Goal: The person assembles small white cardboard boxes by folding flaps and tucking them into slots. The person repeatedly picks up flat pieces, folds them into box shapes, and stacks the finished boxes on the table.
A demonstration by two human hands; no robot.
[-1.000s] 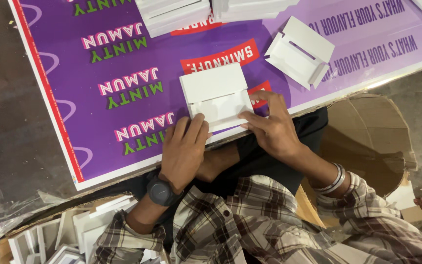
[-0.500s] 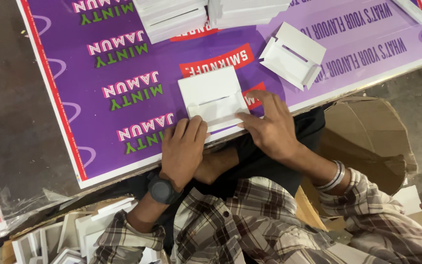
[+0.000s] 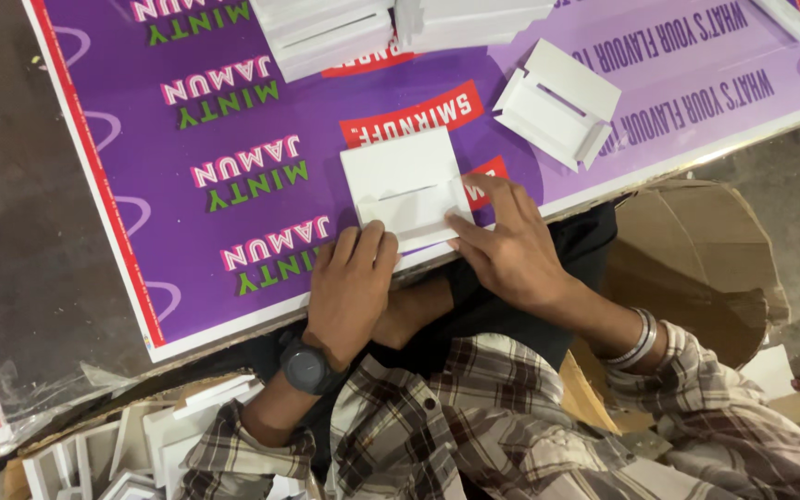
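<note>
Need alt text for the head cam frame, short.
Seen from above, a person's left hand and right hand press the near edge of a white slotted card piece on a purple printed board. Another folded white piece lies farther right, with stacks of white pieces at the far edge. A brown carton sits beside the person.

Worktop: purple printed board (image 3: 233, 120) with a red-and-white edge.
On it: white slotted card piece (image 3: 406, 188), folded white piece (image 3: 557, 104), white stacks (image 3: 326, 32).

Both hands, left hand (image 3: 349, 287) and right hand (image 3: 511, 250), on white slotted card (image 3: 405, 185) atop purple board (image 3: 187, 139).
</note>
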